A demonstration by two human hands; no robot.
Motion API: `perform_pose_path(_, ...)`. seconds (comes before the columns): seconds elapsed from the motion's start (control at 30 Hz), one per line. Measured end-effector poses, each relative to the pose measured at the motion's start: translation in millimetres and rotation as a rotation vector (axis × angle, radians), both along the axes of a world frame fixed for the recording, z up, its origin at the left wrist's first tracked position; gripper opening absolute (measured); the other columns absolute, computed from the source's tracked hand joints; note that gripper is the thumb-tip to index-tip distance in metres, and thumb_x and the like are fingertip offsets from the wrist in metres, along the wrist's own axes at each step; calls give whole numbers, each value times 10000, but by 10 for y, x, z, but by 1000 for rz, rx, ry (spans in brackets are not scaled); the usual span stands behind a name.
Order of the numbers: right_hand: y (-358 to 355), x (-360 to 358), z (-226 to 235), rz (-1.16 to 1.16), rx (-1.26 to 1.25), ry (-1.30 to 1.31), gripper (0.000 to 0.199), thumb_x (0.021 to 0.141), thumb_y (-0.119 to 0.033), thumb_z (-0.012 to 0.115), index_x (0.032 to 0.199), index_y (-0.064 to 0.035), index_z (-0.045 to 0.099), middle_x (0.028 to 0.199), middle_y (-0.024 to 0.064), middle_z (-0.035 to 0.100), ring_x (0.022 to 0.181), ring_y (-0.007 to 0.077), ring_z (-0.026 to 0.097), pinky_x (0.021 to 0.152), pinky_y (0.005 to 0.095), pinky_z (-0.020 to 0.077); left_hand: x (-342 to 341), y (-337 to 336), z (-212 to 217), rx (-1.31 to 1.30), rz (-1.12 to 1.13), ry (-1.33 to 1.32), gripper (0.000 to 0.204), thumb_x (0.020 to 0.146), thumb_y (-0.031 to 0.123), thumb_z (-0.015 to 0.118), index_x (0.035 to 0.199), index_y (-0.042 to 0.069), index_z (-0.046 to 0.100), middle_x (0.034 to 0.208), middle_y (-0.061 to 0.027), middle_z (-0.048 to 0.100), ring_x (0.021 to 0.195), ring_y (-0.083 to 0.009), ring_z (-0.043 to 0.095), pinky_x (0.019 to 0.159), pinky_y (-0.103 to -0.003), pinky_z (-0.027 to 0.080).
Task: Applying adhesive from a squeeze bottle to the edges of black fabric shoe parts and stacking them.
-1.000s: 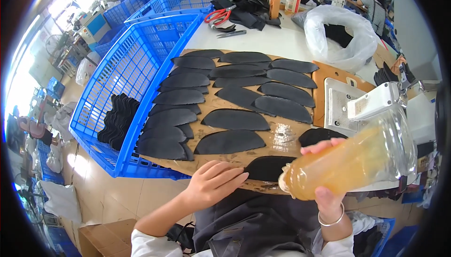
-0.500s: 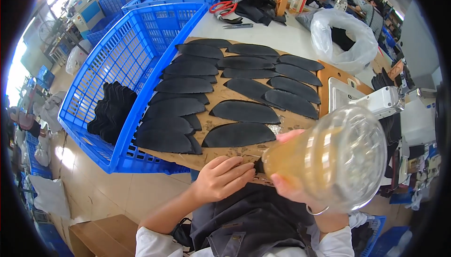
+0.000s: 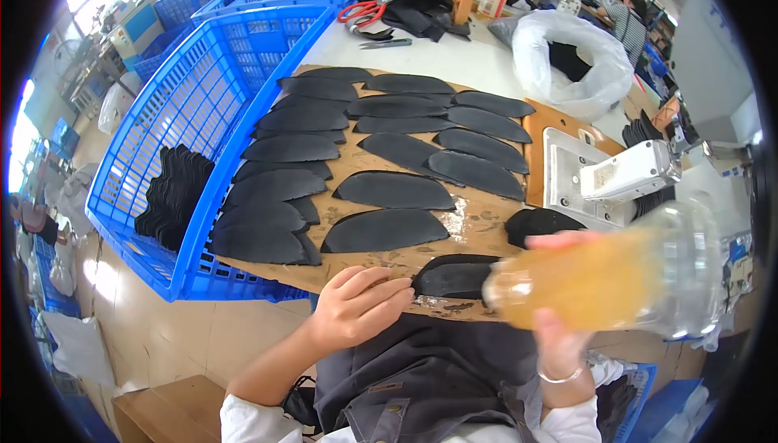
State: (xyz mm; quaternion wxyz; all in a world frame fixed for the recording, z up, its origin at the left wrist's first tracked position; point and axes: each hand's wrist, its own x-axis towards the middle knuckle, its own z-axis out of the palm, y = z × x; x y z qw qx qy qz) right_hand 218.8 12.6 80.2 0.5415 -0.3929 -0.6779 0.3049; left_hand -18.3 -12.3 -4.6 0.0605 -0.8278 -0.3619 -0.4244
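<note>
Through the head camera I have the right hand [image 3: 561, 342] wrapped around a clear bottle [image 3: 583, 281] of amber liquid, its grip firm with the thumb below and fingers above. The bottle lies tipped nearly on its side, narrow end to the left and broad base to the right, and it is blurred. Its narrow end covers the right part of the nearest black piece [image 3: 454, 277]; I cannot tell whether the two touch. That piece lies at the near edge of a brown board [image 3: 480, 242], just in front of the person.

My left hand [image 3: 361, 305] is at the same edge, palm down, fingers bent together, with the fingertips at the piece's left end. I cannot tell whether that grip pinches the piece or only rests against it.

Farther back on the board I see rows of curved black pieces [image 3: 393, 190], several overlapping, most thickly on the left. Another dark piece [image 3: 539, 222] sits just beyond the bottle, near a metal machine arm [image 3: 624, 171].

The board lies on a white bench [image 3: 458, 58]. At its far side are red-handled scissors [image 3: 365, 12] and an open plastic bag [image 3: 531, 70]. To the left, a blue crate [image 3: 200, 228] holds a wavy black stack [image 3: 174, 200].
</note>
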Motion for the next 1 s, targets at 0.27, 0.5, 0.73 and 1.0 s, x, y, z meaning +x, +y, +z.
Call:
perform_pose_path(0.27, -57, 60, 141, 46, 69, -394, 682, 650, -182, 803, 1220, -71, 448, 1122, 75, 561, 1067, 179, 536, 899, 333, 447, 73, -47, 105, -210, 4, -63, 244, 643, 65, 692, 885, 73, 661, 949, -40, 668, 880, -217, 614, 688, -319, 484)
perform_pose_path(0.5, -106, 955, -110, -311, 97, 126, 676, 810, -435, 607, 1282, -8, 379, 1124, 111, 509, 1027, 276, 529, 908, 421, 431, 292, 67, 381, -102, 89, -49, 264, 660, 201, 778, 854, 102, 629, 870, -14, 615, 797, -213, 579, 693, -322, 436)
perform_pose_path(0.73, -118, 1309, -351, 248, -197, 1057, 589, 883, -418, 509, 1305, -36, 359, 1168, 102, 484, 1082, 270, 494, 923, 474, 433, 960, 355, 697, -371, -120, 141, 440, 666, 316, 776, 1004, 79, 622, 996, -37, 534, 869, -229, 506, 767, -339, 382)
perform_pose_path(1.0, -145, 1153, -452, 195, -252, 968, 652, 842, -425, 569, 1311, -42, 327, 1117, 114, 483, 1029, 295, 544, 885, 464, 484, 1100, 462, 729, -471, -75, 293, 365, 668, 304, 766, 940, 99, 634, 920, -25, 509, 847, -217, 479, 755, -334, 365)
